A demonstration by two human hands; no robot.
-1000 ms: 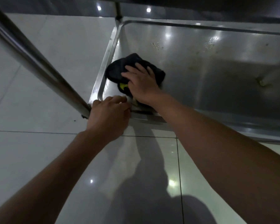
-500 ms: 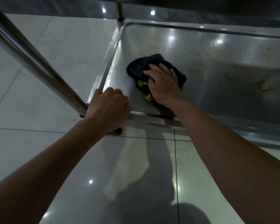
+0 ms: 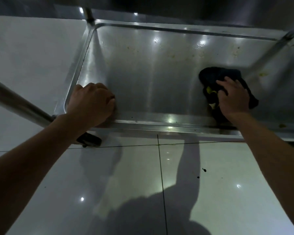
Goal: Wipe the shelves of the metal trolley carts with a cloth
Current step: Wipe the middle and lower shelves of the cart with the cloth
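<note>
Steel shelf looks clean at its left end, while yellowish specks remain right of the dark cloth under the flat-pressed right hand; the left hand curls over the near-left rim.

Single head-worn view, wide-angle, looks forward and steeply down from above onto the trolley's bottom shelf and tiled floor. Both forearms enter from the lower corners, close to the lens; shelf lies beyond the fingers, floor nearer the camera. No second view to overlap.
</note>
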